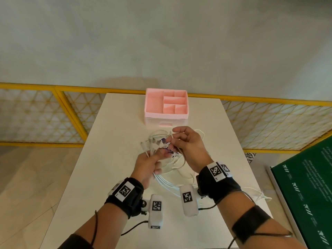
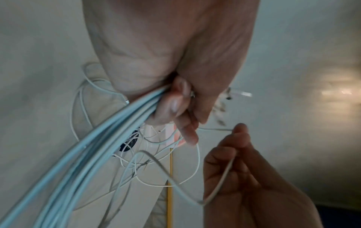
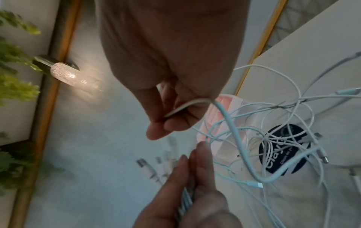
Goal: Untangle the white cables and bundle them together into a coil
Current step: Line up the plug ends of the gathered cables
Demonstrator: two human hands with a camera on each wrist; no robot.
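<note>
Left hand (image 1: 148, 165) grips gathered white cables (image 2: 82, 155); right hand (image 1: 188, 144) pinches one strand, both raised over worktop (image 1: 111, 169).

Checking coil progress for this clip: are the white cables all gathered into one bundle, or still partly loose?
Partly loose. The left hand grips several white cables side by side, while tangled loops hang free and the right hand pinches one separate strand.
</note>
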